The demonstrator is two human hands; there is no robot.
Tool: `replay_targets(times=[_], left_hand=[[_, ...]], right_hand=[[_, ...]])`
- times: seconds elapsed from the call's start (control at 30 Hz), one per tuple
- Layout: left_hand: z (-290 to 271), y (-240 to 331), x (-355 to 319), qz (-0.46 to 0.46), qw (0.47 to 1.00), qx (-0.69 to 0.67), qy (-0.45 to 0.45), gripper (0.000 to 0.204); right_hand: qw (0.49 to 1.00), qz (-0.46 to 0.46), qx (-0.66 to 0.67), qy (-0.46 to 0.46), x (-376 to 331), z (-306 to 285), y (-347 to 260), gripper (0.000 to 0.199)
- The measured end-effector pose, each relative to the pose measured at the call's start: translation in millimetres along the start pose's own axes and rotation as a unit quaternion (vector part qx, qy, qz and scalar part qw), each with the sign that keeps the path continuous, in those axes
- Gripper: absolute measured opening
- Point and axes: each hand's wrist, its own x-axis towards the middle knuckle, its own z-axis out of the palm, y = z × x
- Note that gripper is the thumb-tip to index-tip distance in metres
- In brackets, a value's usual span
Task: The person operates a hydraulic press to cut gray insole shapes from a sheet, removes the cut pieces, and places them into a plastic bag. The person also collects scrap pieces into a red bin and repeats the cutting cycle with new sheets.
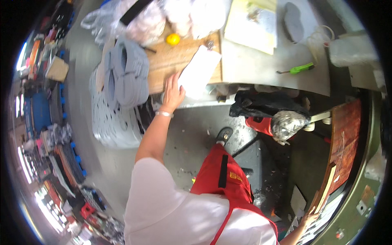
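Observation:
My left hand [173, 96], a bracelet at its wrist, reaches to the front edge of a wooden board [163, 63] on the table. Its fingers are stretched out, touching the left edge of a bright white sheet [200, 71]. The sheet lies slanted and its lower end hangs past the board's edge. At the lower right, my right hand [309, 220] is down beside several thin white flat pieces [328, 216] and a wooden edge. Its fingers are small and partly hidden, so their grip is unclear.
Grey stacked shoe-sole shapes [126, 73] stand left of the board. Behind are a yellow round object [172, 39] and plastic bags [196, 18]. A green-handled tool [301, 68] and grey sole [293, 22] lie right. A black bag [265, 104] hangs below; a reddish panel [345, 139] borders the right.

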Motion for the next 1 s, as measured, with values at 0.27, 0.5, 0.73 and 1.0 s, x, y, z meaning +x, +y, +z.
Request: replay_targets(times=[0.27,0.5,0.73,1.0], left_hand=[[-28,41,-31,-0.106,0.978,0.175,0.035,0.037],[-11,241,-13,0.187,0.929,-0.207,0.245,0.05],[-24,573,-159,0.492,0.757,-0.38,-0.199,0.033],[39,813,-306,0.612,0.691,-0.235,-0.305,0.046]], right_hand=[[0.974,0.077,0.198,0.084,-109,-97,-107,0.054],[0.976,0.109,0.177,0.061,-156,-113,-102,0.082],[0.922,0.037,0.348,0.168,-173,-112,-24,0.072],[0.866,0.177,0.38,0.273,-84,-37,255,0.077]])
